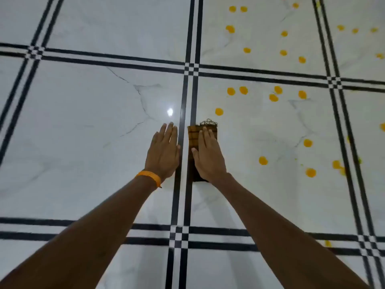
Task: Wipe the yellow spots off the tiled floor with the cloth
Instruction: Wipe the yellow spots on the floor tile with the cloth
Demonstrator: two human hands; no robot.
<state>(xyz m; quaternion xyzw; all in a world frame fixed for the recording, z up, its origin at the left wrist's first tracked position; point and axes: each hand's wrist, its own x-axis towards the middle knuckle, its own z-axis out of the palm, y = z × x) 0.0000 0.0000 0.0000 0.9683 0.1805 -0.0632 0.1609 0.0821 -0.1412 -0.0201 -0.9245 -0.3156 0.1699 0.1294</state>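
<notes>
A folded brown checked cloth (192, 135) lies flat on the white tiled floor (93, 126), beside the black double line. My right hand (208, 155) rests palm-down on top of the cloth, fingers straight and together, covering most of it. My left hand (164, 151), with an orange wristband, lies flat on the bare tile just left of the line, holding nothing. Several yellow spots dot the tile to the right, the nearest spot (219, 111) just beyond the cloth's frayed end, others (263, 160) further right.
More yellow spots (230, 29) cover the far right tiles. Black double lines (188, 94) cross the floor in a grid. The left tiles show only grey veining and a light reflection (170, 111).
</notes>
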